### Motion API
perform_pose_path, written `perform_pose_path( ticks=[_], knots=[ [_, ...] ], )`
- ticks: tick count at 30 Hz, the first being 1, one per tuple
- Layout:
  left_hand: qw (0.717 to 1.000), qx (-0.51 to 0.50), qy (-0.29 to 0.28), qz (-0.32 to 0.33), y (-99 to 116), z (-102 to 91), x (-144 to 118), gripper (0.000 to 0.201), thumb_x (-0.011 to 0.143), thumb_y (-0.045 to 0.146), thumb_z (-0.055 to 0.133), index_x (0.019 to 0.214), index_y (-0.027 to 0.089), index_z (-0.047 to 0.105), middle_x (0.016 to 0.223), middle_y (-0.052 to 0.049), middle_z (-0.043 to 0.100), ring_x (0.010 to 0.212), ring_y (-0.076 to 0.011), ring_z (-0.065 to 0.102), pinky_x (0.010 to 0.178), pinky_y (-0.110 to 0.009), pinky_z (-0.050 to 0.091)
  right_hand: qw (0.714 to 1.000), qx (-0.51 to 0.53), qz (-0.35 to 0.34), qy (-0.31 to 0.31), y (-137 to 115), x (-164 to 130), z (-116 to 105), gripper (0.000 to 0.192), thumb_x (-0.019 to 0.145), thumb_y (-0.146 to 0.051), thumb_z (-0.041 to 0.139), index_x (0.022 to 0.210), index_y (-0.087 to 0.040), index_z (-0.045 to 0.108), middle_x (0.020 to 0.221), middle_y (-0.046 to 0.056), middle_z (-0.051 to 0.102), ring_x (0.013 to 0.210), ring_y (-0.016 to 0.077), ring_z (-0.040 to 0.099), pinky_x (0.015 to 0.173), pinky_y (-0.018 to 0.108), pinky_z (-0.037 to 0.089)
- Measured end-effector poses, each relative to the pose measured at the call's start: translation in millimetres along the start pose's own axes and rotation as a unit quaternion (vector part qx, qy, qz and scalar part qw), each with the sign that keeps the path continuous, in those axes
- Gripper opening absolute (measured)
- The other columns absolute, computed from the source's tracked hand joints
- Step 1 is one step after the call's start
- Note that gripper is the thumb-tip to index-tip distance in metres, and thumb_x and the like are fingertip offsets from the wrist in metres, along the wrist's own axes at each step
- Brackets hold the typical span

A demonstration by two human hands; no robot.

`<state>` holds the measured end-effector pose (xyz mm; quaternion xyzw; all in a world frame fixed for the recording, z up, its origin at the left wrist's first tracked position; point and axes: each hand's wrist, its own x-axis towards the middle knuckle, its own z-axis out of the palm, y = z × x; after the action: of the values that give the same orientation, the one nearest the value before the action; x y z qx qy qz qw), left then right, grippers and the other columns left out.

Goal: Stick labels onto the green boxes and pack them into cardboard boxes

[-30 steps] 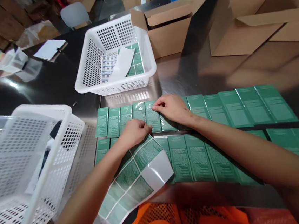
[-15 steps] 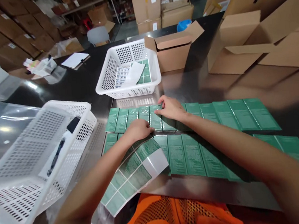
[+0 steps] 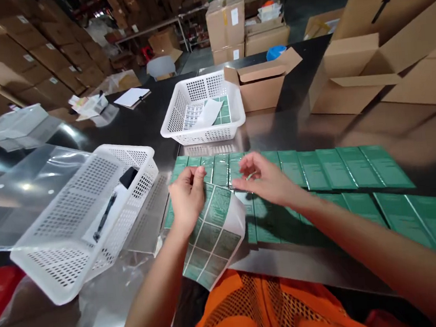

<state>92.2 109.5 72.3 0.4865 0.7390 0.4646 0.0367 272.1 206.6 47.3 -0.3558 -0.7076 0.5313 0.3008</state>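
A sheet of green labels [image 3: 213, 236] on white backing hangs from my left hand [image 3: 186, 197], pinched at its top edge between thumb and fingers. One corner of the sheet is bare white where labels are gone. Just right of it, my right hand [image 3: 268, 179] hovers over the packs with its fingers curled and apart, and I see nothing in them. Beneath both hands lie two rows of flat green packs with glossy wrapping [image 3: 342, 167]. The sheet and my arms hide part of the front row.
A white basket [image 3: 204, 136] with label sheets stands beyond the packs, beside an open carton [image 3: 261, 95]. Another white basket [image 3: 83, 248] at left holds a black-handled tool and has a clear plastic sheet [image 3: 32, 197] over it. Large open cartons [image 3: 353, 89] stand at right.
My left hand has lifted off the packs, raising the label sheet with it. The right hand has drawn back from the far row, its fingers now apart. The view has shifted slightly left.
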Motion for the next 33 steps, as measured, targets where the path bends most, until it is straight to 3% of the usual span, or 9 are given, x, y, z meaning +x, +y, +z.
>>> perform_pose_path(
  ticks=[2,6,10,14,18,23,25,30,33],
  knots=[
    [0.999,0.003,0.049,0.006,2,-1.0,-7,0.038,0.093,0.049,0.054,0.073,0.019,0.068,0.060,0.001,0.063,0.057,-0.0140,0.055,0.056,-0.024,0.038,0.998,0.057,-0.008,-0.020,-3,-24,12,0.047,0.066,-0.048,0.083,0.095,-0.023,0.055,0.092,0.002,0.063,0.083,0.0188,0.061,0.076,0.036,0.051],
    [0.992,0.015,0.120,0.027,8,-1.4,-17,0.038,0.095,0.047,0.052,0.076,0.019,0.069,0.068,-0.002,0.069,0.066,-0.0156,0.061,0.059,-0.024,0.041,0.993,0.112,-0.011,0.032,-3,-49,34,0.044,0.063,-0.037,0.088,0.094,-0.023,0.060,0.097,0.001,0.063,0.080,0.0155,0.062,0.077,0.034,0.051],
    [0.993,0.059,0.100,0.020,13,-7.4,-22,0.036,0.097,0.045,0.049,0.078,0.020,0.068,0.074,-0.004,0.071,0.072,-0.0172,0.064,0.063,-0.026,0.043,0.984,0.171,0.011,0.037,-8,-54,39,0.038,0.067,-0.029,0.083,0.101,-0.026,0.065,0.081,-0.003,0.064,0.070,0.0139,0.062,0.070,0.031,0.052],
    [0.993,0.091,0.079,0.007,16,-8.0,-18,0.037,0.097,0.045,0.047,0.080,0.020,0.068,0.073,-0.004,0.070,0.069,-0.0172,0.063,0.061,-0.027,0.041,0.992,0.122,0.007,0.025,-12,-57,35,0.033,0.079,-0.030,0.075,0.111,-0.029,0.068,0.074,-0.004,0.068,0.069,0.0153,0.064,0.071,0.032,0.053],
    [0.994,0.077,0.077,0.020,17,0.9,-12,0.033,0.098,0.043,0.048,0.085,0.020,0.068,0.076,-0.004,0.070,0.069,-0.0165,0.063,0.062,-0.027,0.041,0.995,0.077,0.003,0.067,-8,-57,32,0.016,0.078,-0.035,0.077,0.090,-0.027,0.070,0.078,-0.002,0.072,0.071,0.0167,0.067,0.071,0.033,0.054],
    [0.993,0.057,0.097,0.044,19,13.9,-9,0.027,0.097,0.039,0.050,0.090,0.019,0.067,0.082,-0.004,0.072,0.075,-0.0155,0.064,0.064,-0.025,0.042,0.984,0.143,0.059,0.083,-3,-56,31,0.036,0.071,-0.037,0.081,0.104,-0.026,0.072,0.079,0.000,0.073,0.072,0.0188,0.069,0.075,0.036,0.056],
    [0.992,0.054,0.098,0.050,21,18.4,-10,0.027,0.097,0.039,0.051,0.091,0.019,0.067,0.080,-0.003,0.071,0.072,-0.0147,0.062,0.063,-0.025,0.042,0.981,0.157,0.055,0.103,-2,-57,30,0.029,0.072,-0.038,0.081,0.096,-0.025,0.073,0.080,0.001,0.073,0.074,0.0199,0.069,0.075,0.037,0.057],
    [0.994,0.070,0.069,0.040,26,29.1,-10,0.027,0.096,0.041,0.053,0.092,0.018,0.067,0.061,0.002,0.061,0.053,-0.0119,0.051,0.056,-0.024,0.037,0.965,-0.052,-0.077,0.247,3,-63,30,0.008,0.085,-0.034,0.070,0.078,-0.030,0.073,0.090,0.003,0.074,0.090,0.0244,0.067,0.087,0.046,0.051],
    [0.994,0.096,0.040,0.023,27,34.7,-3,0.027,0.095,0.042,0.054,0.093,0.018,0.067,0.053,0.005,0.052,0.047,-0.0115,0.045,0.055,-0.025,0.033,0.932,-0.211,-0.200,0.215,7,-77,30,0.020,0.093,-0.029,0.059,0.081,-0.037,0.074,0.088,-0.001,0.076,0.094,0.0252,0.067,0.089,0.050,0.047]
  ],
)
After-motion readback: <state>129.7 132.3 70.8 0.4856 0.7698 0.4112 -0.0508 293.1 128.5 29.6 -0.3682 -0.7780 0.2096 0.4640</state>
